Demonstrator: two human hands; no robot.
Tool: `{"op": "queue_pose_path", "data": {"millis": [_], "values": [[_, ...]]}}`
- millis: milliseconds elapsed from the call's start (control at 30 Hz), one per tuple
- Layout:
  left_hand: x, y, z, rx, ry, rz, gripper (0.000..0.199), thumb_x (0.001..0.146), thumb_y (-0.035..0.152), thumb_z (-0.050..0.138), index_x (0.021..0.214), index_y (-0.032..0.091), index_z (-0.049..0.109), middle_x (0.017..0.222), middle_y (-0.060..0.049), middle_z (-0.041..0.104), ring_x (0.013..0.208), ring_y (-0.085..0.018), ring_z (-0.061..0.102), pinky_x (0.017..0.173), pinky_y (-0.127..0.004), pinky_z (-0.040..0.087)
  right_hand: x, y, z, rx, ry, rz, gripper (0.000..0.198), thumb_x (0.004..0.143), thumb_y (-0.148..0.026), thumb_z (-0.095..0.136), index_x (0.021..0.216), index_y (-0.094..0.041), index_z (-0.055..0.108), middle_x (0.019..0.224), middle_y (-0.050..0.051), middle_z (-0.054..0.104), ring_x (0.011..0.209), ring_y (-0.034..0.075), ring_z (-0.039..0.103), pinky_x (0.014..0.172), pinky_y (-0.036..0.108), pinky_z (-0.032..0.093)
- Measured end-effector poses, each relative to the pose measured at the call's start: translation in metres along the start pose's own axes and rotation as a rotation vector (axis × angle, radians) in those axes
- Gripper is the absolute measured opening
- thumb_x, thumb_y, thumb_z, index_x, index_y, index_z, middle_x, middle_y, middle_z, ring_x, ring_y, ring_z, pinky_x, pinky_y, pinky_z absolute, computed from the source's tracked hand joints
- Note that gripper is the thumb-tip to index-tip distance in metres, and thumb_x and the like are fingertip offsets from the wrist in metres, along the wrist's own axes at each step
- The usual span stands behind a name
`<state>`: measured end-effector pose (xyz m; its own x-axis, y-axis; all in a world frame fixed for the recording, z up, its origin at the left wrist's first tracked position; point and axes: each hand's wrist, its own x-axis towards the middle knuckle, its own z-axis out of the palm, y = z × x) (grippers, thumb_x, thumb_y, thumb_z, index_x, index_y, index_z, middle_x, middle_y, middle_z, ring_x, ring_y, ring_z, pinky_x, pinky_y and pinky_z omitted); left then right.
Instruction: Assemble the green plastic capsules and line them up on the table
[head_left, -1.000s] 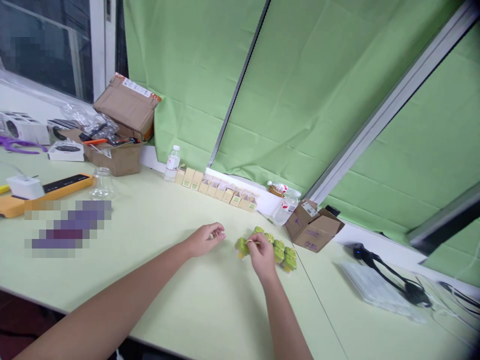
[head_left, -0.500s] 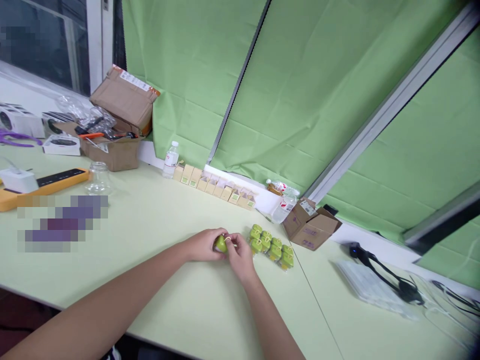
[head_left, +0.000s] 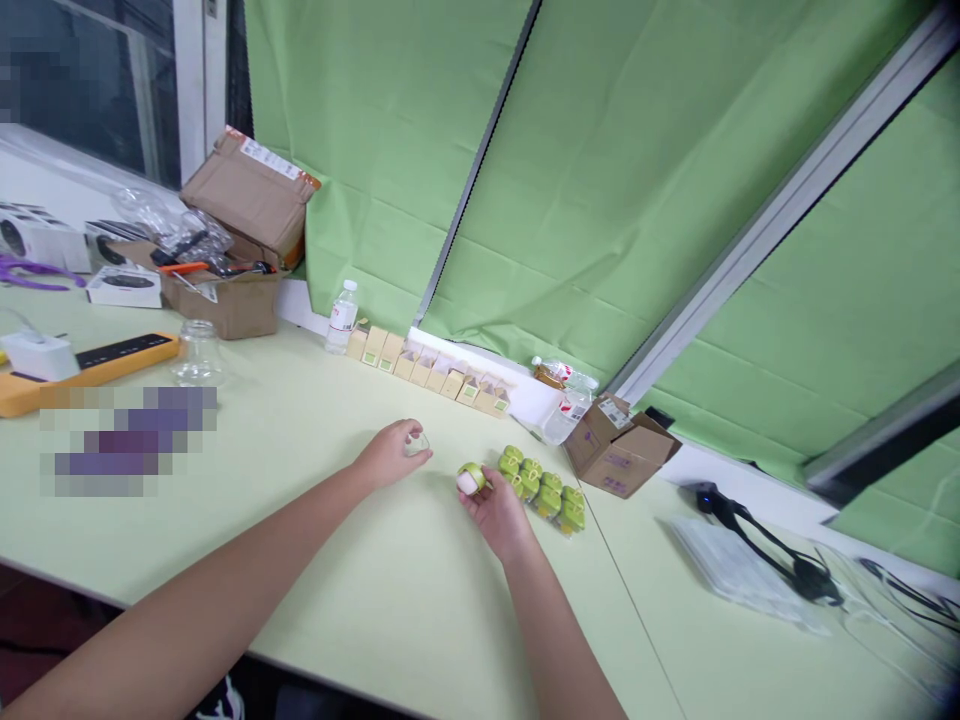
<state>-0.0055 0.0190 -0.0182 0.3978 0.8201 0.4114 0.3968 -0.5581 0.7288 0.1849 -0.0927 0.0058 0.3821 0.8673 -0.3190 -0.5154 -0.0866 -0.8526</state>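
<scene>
My left hand (head_left: 388, 456) is closed around a small clear cup (head_left: 418, 444), held by its sides above the table. To the right of it, my right hand (head_left: 502, 512) grips a green lid (head_left: 471, 479) between thumb and fingers. The lid is tilted so that its pale underside faces me, and a gap separates it from the cup. Just beyond the right hand stand several small clear containers with green lids (head_left: 551, 490), set close together, with yellowish loops on top.
Along the wall runs a row of small beige boxes (head_left: 427, 370), with a water bottle (head_left: 343, 318) at its left end. An open carton (head_left: 619, 455) stands at the right. A glass jar (head_left: 199, 355) and a yellow power strip (head_left: 120, 362) lie left.
The hands have moved apart. The green lid has come off the clear cup: the cup went left with my left hand, the lid right with my right hand.
</scene>
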Motion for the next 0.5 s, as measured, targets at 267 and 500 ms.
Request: {"op": "queue_pose_path", "data": {"millis": [267, 500], "values": [[0.001, -0.011, 0.002, 0.134, -0.009, -0.014, 0.029, 0.078, 0.037, 0.063, 0.102, 0.020, 0.061, 0.109, -0.008, 0.065, 0.104, -0.027, 0.061, 0.087, -0.038, 0.049, -0.004, -0.003, 0.001, 0.103, -0.105, 0.065, 0.008, 0.083, -0.016, 0.066, 0.091, -0.015, 0.065, 0.085, 0.008, 0.072, 0.073, 0.015, 0.070, 0.067, 0.021, 0.061], [-0.005, 0.010, -0.001, 0.036, 0.050, 0.253, 0.038, 0.082, 0.031, 0.061, 0.118, 0.021, 0.056, 0.125, -0.009, 0.058, 0.122, -0.026, 0.050, 0.105, -0.042, 0.043, -0.008, -0.005, 0.002, 0.033, -0.155, 0.123, 0.016, 0.091, -0.025, 0.062, 0.097, -0.010, 0.066, 0.087, 0.012, 0.074, 0.071, 0.013, 0.070, 0.065, 0.019, 0.060]]}}
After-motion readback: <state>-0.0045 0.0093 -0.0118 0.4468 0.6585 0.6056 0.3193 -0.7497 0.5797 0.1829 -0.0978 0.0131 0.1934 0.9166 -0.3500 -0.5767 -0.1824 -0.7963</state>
